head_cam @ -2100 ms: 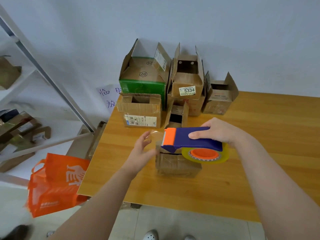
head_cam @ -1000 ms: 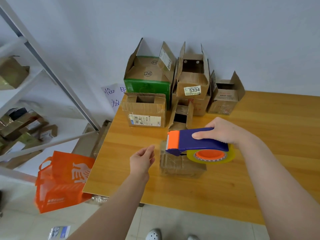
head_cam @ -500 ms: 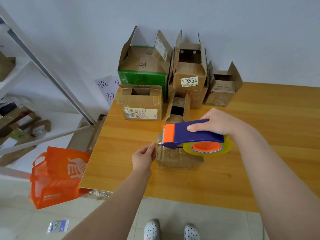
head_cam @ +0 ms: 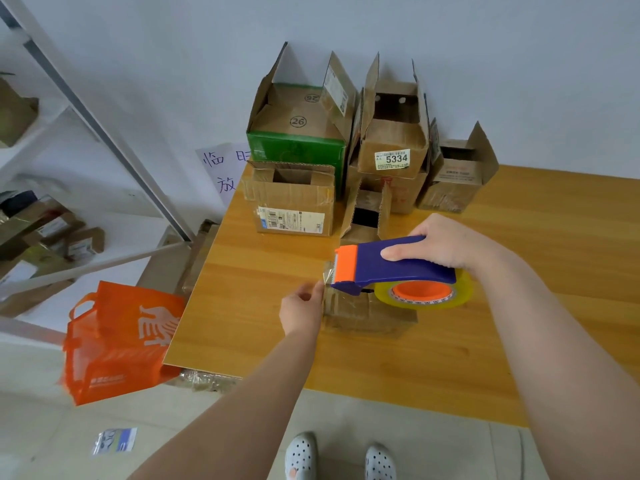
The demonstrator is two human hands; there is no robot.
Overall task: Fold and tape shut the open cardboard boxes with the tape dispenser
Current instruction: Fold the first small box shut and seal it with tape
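Cardboard box (head_cam: 367, 317), small and probably light, lies just under your right hand (head_cam: 440, 244), which grips the one tape dispenser (head_cam: 391, 265) by its blue handle. Your left hand (head_cam: 301, 310) pinches the thin, sticky tape end (head_cam: 327, 275); I judge it wrinkles easily, so hold the box by its stiff edges. Six more boxes (head_cam: 294, 206) stand beyond your hands.

The box (head_cam: 367, 317) lies on the table (head_cam: 519, 237), the dispenser (head_cam: 391, 268) above it, open boxes (head_cam: 294, 206) behind it, a bag (head_cam: 117, 341) left of it.
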